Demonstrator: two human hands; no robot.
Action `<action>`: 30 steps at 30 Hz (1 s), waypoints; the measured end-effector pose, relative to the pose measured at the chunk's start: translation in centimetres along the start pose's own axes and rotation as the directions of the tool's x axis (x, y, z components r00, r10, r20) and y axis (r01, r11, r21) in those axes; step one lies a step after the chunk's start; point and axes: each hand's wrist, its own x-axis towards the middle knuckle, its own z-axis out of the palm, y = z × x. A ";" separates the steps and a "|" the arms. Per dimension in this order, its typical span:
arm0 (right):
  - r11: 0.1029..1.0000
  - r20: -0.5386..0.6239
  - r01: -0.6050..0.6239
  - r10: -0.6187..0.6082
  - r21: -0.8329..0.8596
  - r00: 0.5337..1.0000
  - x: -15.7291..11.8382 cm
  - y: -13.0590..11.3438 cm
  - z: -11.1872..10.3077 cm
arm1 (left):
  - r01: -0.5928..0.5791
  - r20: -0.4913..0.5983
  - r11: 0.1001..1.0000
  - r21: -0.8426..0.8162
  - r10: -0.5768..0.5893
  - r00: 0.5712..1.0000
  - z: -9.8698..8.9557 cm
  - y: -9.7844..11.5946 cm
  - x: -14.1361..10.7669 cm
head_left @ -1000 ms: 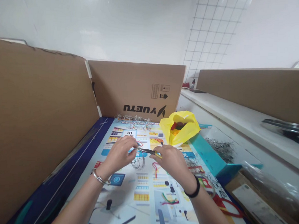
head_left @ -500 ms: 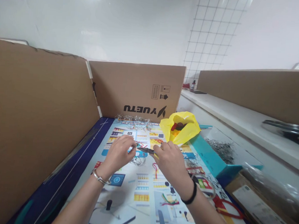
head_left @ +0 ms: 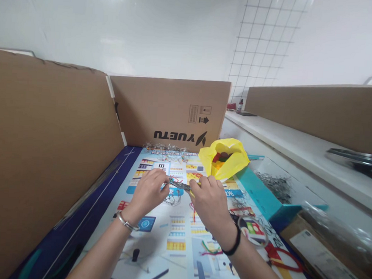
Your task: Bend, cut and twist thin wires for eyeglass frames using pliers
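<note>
My right hand (head_left: 209, 203) is wrapped round the yellow handles of a pair of pliers (head_left: 179, 185), whose dark metal jaws point left. The tips of the jaws come right up to the fingertips of my left hand (head_left: 150, 190). That hand is closed in a pinch on what looks like a thin wire, mostly hidden by the fingers. Just below and beyond the fingertips lies a loose tangle of thin wires (head_left: 173, 199) on the printed sheet. A red cord (head_left: 194, 214) lies near my right hand.
A yellow bag (head_left: 233, 168) with coloured pieces stands behind my right hand. Right of it, a teal box (head_left: 255, 195) holds a heap of thin wire pieces (head_left: 276, 187). Red-handled scissors (head_left: 287, 258) and a tape roll (head_left: 263, 238) lie nearer. Cardboard panels (head_left: 165, 108) wall the back and left.
The pliers have turned slightly in my right hand, with more of the yellow handles showing. The right wrist has tilted a little. My left hand stays nearly still.
</note>
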 end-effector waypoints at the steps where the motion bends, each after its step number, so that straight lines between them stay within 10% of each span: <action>1: 1.000 0.004 0.000 0.000 -0.004 1.000 0.0 0.0 0.0 | -0.002 0.003 1.000 0.006 0.002 1.000 0.0 0.0 0.0; 30: 0.999 0.120 0.029 -0.026 -0.021 0.992 -0.4 -1.3 1.5 | 0.094 0.104 0.981 0.170 -0.113 0.988 1.9 1.4 -0.7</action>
